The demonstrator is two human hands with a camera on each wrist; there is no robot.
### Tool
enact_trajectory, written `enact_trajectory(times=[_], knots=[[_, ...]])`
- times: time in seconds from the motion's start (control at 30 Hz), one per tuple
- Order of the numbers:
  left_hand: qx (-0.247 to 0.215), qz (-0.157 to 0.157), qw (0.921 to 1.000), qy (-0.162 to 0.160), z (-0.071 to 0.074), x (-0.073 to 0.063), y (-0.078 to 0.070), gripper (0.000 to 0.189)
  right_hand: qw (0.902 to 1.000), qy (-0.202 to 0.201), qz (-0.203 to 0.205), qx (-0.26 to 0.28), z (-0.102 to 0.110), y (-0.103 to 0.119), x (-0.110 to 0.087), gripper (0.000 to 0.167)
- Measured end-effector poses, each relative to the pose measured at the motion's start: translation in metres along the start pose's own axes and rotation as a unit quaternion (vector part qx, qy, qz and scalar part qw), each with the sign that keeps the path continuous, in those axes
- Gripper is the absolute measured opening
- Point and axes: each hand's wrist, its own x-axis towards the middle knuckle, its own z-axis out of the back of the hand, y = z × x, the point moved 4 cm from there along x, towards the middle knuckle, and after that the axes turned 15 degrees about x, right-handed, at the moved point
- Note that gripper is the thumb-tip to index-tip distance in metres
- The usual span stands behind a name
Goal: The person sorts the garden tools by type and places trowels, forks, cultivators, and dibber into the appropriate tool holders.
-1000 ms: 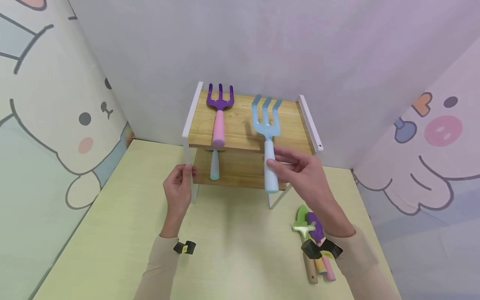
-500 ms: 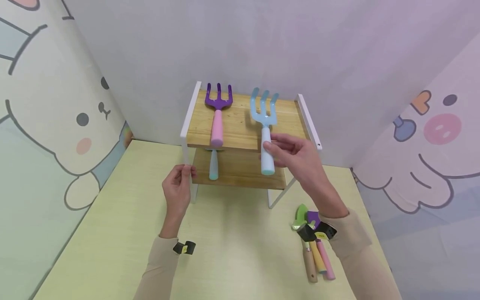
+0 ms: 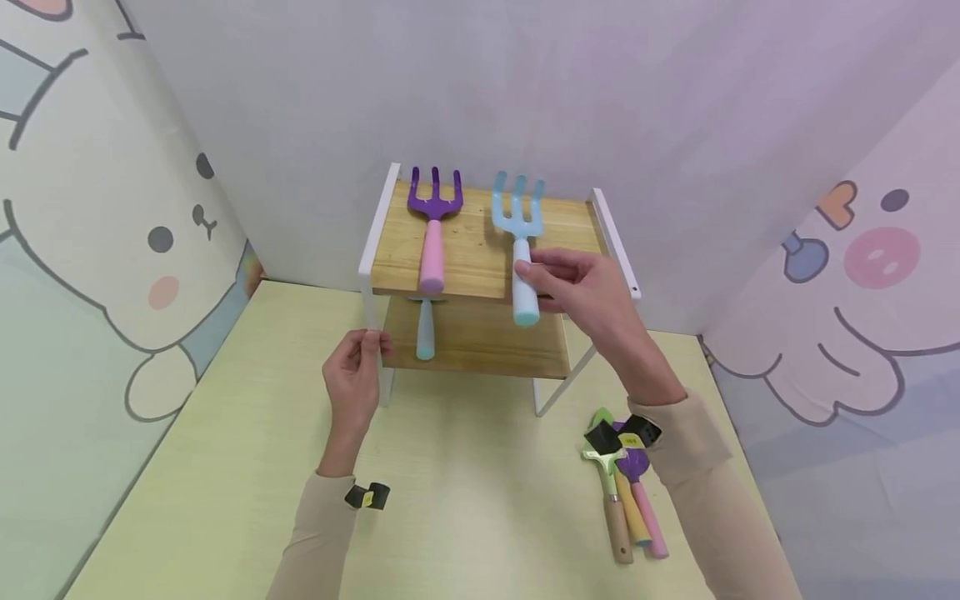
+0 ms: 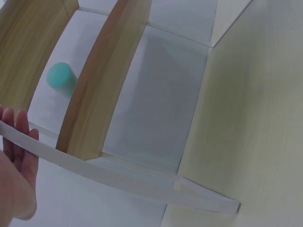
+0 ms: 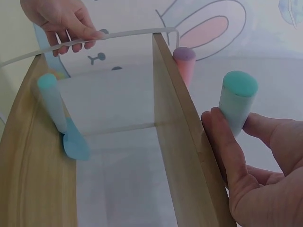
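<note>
My right hand (image 3: 592, 292) pinches the handle of a light blue hand fork (image 3: 519, 223), thumb on one side and fingers on the other. Its tines lie over the right half of the top board (image 3: 468, 267) of a two-tier wooden shelf, and the handle end sticks out past the front edge. My left hand (image 3: 351, 379) holds the shelf's white left frame (image 4: 118, 180), fingers curled about the bar. Left of the blue fork, a purple hand fork with a pink handle (image 3: 432, 250) lies on the top board. A blue trowel (image 5: 75, 141) lies on the lower board.
On the table (image 3: 480, 500) at the right lie several garden tools: a green one with a wooden handle (image 3: 617, 525), a purple one with a pink handle (image 3: 648, 521) and a yellow handle (image 3: 632, 508) between them. Cartoon-printed panels and a pale back wall (image 3: 487, 92) enclose the table.
My right hand has moved the light blue hand fork forward and slightly left, farther over the top board. My left hand stays on the frame.
</note>
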Motion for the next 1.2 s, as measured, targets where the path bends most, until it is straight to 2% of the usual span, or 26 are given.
enact_trajectory(times=[0.23, 0.4, 0.5, 0.83, 1.07, 1.2], knots=[[0.001, 0.001, 1.0, -0.002, 0.0, 0.001, -0.001, 0.023, 0.9995, -0.004, -0.032, 0.005, -0.004, 0.005, 0.011, 0.054], [0.0, 0.0, 1.0, -0.001, 0.0, 0.001, -0.002, 0.023, 0.9985, 0.004, -0.047, -0.026, -0.006, 0.009, 0.018, 0.052], [-0.001, 0.002, 1.0, 0.0, 0.0, 0.001, -0.002, 0.023, 0.9975, 0.013, -0.047, -0.052, -0.007, 0.011, 0.022, 0.049], [-0.005, 0.006, 1.0, -0.003, 0.001, 0.0, -0.001, 0.023, 0.9954, 0.025, -0.055, -0.075, -0.016, 0.021, 0.03, 0.053], [-0.002, 0.004, 1.0, -0.003, 0.001, -0.001, -0.003, 0.023, 0.9949, 0.029, -0.044, -0.086, -0.022, 0.025, 0.033, 0.043], [-0.001, 0.004, 1.0, -0.004, 0.001, -0.002, -0.005, 0.022, 0.9917, 0.022, -0.031, -0.122, -0.025, 0.027, 0.035, 0.04]])
